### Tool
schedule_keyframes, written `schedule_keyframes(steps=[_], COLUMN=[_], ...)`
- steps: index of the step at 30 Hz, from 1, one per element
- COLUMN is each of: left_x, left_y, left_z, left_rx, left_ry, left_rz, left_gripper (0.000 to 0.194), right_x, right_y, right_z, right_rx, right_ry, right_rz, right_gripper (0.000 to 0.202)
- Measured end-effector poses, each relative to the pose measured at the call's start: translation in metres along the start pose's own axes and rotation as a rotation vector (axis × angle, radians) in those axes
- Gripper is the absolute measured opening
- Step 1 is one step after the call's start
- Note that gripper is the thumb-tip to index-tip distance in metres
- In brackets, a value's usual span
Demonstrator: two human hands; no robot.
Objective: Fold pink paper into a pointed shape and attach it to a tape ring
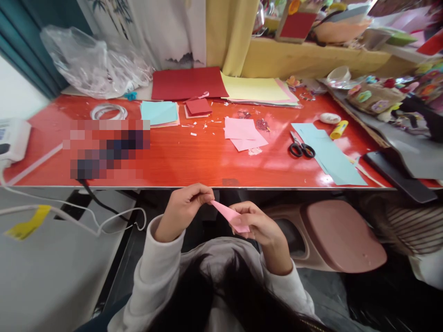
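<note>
A small folded pink paper (229, 215) is held between both my hands, below the front edge of the red table (194, 161). My left hand (183, 207) pinches its pointed left tip with thumb and fingers. My right hand (258, 224) grips the wider right end. Both sleeves are white. On the table above lie loose pink paper sheets (242, 133) and black-handled scissors (300, 146).
Light blue paper (328, 154) lies at the right, more blue sheets (159, 112), dark red paper (188, 83) and yellow paper (254, 88) at the back. A clear plastic bag (93, 62) sits back left. A yellow glue stick (338, 130) and a pink stool (341, 235) are right.
</note>
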State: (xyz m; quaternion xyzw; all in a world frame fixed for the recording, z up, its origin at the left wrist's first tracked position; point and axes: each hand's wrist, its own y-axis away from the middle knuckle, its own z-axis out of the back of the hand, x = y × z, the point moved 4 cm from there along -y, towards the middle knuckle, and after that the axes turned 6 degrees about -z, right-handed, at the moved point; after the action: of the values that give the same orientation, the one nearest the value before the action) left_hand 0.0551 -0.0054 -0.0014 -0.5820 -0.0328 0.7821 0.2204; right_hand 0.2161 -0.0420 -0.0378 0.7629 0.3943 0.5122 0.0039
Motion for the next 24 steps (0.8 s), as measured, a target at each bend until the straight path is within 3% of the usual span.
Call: schedule_keyframes(steps=[5,8,12,16,24], left_x=[-0.001,-0.001,-0.012,-0.019,-0.009], left_y=[0.001,0.0,0.002,0.005,0.006], left_z=[0.0,0.0,-0.001,-0.001,-0.007], left_rx=[-0.016,0.072,0.202,0.156,0.256], left_ry=[-0.231,-0.259,-0.281,-0.396,-0.501], left_rz=[-0.079,-0.119,-0.362,-0.528,-0.427], left_gripper=[0.016,0.014,0.012,0.014,0.019], right_x=[0.007,0.009,0.008,0.007,0.008], right_y=[0.001,0.003,0.006,0.006,0.008], right_z=[-0.003,-0.004,-0.002,0.001,0.001], right_rx=[-0.08,-0.094,-0.068,-0.071,-0.124], right_ry=[0.204,0.247,0.221,0.251,0.378], right_rz=[0.078,0.087,0.069,0.041,0.045], right_gripper=[0.017,0.017,0.016,0.019,0.023])
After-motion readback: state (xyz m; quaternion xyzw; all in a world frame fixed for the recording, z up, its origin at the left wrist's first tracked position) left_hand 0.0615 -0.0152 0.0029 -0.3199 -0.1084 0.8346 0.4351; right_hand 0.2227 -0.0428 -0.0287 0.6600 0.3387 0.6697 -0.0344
